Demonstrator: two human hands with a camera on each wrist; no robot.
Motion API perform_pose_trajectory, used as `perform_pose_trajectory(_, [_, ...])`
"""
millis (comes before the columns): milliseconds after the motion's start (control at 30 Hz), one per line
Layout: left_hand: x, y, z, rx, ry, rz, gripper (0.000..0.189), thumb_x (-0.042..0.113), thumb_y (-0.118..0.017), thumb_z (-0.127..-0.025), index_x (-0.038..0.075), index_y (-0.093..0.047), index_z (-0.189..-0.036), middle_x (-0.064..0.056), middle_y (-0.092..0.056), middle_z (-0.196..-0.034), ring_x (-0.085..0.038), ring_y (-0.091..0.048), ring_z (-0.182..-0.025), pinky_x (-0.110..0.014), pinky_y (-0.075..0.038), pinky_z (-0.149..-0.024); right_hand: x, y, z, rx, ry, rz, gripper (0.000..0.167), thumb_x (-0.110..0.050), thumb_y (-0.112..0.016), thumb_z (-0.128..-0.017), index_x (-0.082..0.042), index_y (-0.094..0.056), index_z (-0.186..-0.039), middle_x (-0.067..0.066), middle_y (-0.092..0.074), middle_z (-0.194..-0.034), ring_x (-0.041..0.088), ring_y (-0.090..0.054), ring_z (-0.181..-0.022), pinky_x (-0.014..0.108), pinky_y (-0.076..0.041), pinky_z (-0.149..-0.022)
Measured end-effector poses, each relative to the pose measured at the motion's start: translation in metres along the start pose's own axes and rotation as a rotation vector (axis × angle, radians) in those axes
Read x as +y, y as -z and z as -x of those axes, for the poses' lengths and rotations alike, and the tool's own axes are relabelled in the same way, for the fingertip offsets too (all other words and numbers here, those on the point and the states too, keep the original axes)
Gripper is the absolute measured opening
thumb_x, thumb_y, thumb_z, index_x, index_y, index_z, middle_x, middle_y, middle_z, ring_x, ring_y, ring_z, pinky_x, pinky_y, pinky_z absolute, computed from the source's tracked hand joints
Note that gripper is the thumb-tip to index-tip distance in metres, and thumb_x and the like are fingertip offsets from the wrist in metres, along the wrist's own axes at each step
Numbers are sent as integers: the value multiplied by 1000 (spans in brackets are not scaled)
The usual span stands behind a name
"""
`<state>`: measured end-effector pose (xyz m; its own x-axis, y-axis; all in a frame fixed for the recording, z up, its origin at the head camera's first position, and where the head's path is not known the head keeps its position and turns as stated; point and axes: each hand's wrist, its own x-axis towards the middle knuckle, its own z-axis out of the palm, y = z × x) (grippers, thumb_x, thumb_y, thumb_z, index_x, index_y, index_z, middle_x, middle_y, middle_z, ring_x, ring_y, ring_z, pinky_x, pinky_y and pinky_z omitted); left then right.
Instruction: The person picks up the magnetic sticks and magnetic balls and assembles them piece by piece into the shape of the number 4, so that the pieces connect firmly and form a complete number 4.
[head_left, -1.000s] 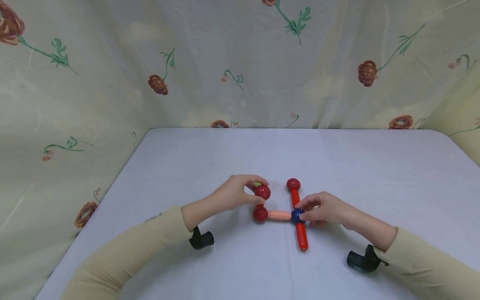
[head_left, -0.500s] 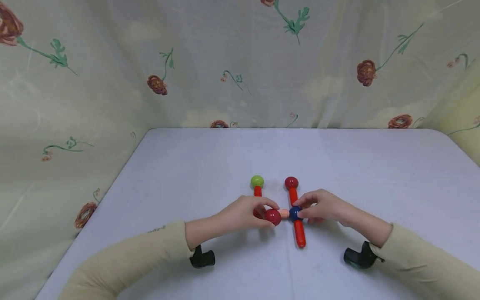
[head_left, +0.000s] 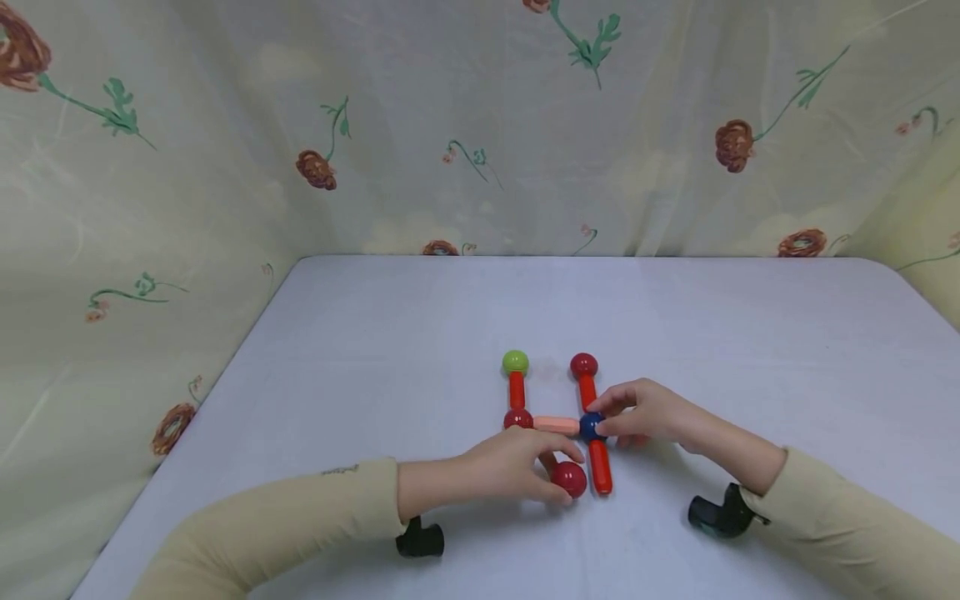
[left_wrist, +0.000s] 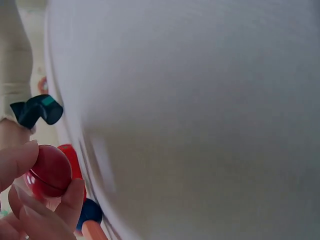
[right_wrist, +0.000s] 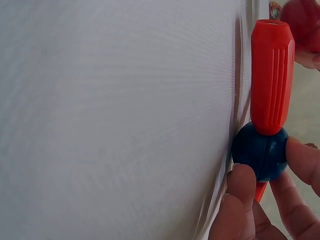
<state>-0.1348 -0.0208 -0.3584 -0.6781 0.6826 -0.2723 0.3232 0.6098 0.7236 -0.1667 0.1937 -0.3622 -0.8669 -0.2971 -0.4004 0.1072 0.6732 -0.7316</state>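
Note:
My left hand (head_left: 521, 468) pinches a loose red ball (head_left: 568, 480) between thumb and fingers, just left of the near red rod (head_left: 601, 468). With my right hand (head_left: 647, 411) I grip the blue ball (right_wrist: 260, 151) at the joint of an H-like build. From that blue ball one red rod points toward me with a bare end, and another runs away to a far red ball (head_left: 583, 365). A pink rod (head_left: 557, 425) links it to a second red ball (head_left: 518, 418) on the left. There a further red rod (head_left: 517, 390) leads to a green ball (head_left: 515, 362).
The build lies on a table with a white cloth (head_left: 405, 333). Behind and at the sides hangs a flowered curtain (head_left: 525, 167). Black wrist cameras (head_left: 420, 538) sit under both forearms.
My left hand has carried the loose red ball from over the left rod, toward me and right, to near the bare rod end. The right hand stays on the blue ball.

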Motion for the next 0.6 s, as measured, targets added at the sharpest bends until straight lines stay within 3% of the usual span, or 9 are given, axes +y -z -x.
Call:
perform_pose_trajectory(167, [5,-10,-3,-39,16,-85,36,19,-76,-75,21,-60,-107,10,-60,-82,0,-52,-69,-16,-46,-57,2,0,-1,1,4,-1,32,-16,-66,-82,-4,-63,-111,4,-62,-86,15,-56,-64,27,-50,-60])
perform_pose_trajectory(400, [6,-16,-5,-43,-27,-187,33,19,-76,-74,20,-59,-103,10,-60,-79,0,-51,-67,-14,-44,-56,3,0,-1,-7,12,-4,32,-15,-66,-82,-4,-62,-112,5,-60,-89,16,-56,-64,28,-50,-61])
perform_pose_trajectory(600, [5,-16,-5,-34,-66,-216,34,20,-76,-75,21,-61,-105,12,-60,-80,1,-50,-69,-13,-43,-59,3,0,-1,-10,19,-6,33,-16,-66,-82,-4,-61,-112,6,-59,-90,16,-56,-66,28,-50,-62])
